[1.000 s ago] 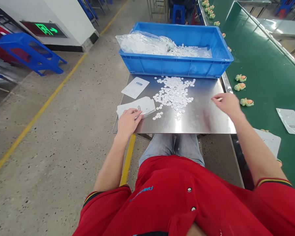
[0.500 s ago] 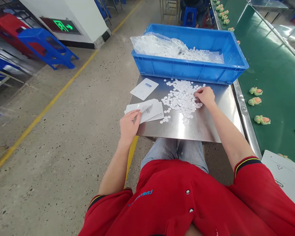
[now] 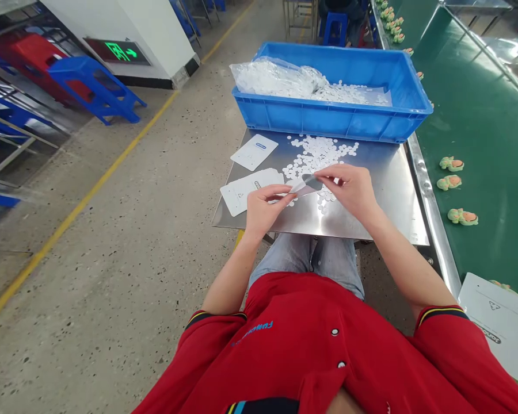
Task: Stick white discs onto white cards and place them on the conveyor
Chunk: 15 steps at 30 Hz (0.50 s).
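Note:
Between my two hands, over the metal table [image 3: 354,221], is a small clear plastic bag [image 3: 304,187]. My left hand [image 3: 267,207] pinches its left end. At its right end, my right hand [image 3: 349,187] has its fingers closed on the bag's edge; whether a disc is also in them is too small to tell. Many small white discs [image 3: 317,150] lie spread behind and beneath the hands. Left of them rests a stack of white cards [image 3: 237,192], partly behind my left hand, and a single white card [image 3: 254,152] lies behind the stack.
A blue crate [image 3: 328,118] with a plastic bag of white discs [image 3: 276,79] stands at the table's back. On the right runs a green conveyor belt [image 3: 479,144] carrying small green-and-orange figures [image 3: 463,217] and a white card [image 3: 496,322]. A blue stool [image 3: 97,86] stands far left.
My left hand has moved right from the card stack with the clear bag. My right hand has come left from the discs and now meets the bag. The view has shifted slightly.

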Each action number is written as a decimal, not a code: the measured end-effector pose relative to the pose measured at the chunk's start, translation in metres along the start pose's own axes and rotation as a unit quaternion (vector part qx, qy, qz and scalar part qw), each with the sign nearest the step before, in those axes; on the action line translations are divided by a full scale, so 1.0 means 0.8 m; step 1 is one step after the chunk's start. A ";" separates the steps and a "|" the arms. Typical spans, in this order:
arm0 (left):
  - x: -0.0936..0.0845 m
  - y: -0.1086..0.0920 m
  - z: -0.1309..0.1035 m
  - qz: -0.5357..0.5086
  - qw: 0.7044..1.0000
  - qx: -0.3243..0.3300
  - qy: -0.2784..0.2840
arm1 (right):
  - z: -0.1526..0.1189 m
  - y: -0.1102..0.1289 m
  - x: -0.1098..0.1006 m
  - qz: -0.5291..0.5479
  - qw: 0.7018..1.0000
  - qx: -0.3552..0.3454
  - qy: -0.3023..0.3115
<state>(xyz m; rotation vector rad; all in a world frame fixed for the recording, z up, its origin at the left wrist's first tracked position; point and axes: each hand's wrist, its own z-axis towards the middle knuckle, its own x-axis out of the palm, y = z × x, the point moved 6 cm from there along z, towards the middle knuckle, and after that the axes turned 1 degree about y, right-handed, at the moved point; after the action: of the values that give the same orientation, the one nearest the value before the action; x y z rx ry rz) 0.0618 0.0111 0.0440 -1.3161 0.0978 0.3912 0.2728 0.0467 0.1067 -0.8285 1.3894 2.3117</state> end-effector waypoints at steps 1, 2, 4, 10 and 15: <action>0.004 -0.001 -0.002 -0.005 1.000 0.001 0.009 | -0.004 0.001 0.005 -0.020 1.000 -0.004 0.020; 0.008 -0.003 -0.003 -0.008 1.000 0.001 0.014 | -0.007 0.001 0.008 -0.034 0.999 -0.002 0.036; 0.014 -0.006 -0.005 -0.017 1.000 0.000 0.020 | -0.011 0.000 0.011 -0.037 0.998 0.002 0.058; 0.003 -0.006 0.015 0.064 0.993 0.048 0.082 | -0.008 -0.014 -0.065 -0.062 0.996 -0.059 -0.008; -0.048 0.052 0.032 0.328 0.937 -0.017 0.118 | -0.073 -0.111 -0.261 -0.265 0.901 0.056 -0.338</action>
<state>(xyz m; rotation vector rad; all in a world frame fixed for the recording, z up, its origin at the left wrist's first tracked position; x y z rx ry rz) 0.0083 0.0352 0.0232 -1.3376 0.7491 0.7989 0.5022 0.0430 0.1544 -0.2560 0.8403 1.8015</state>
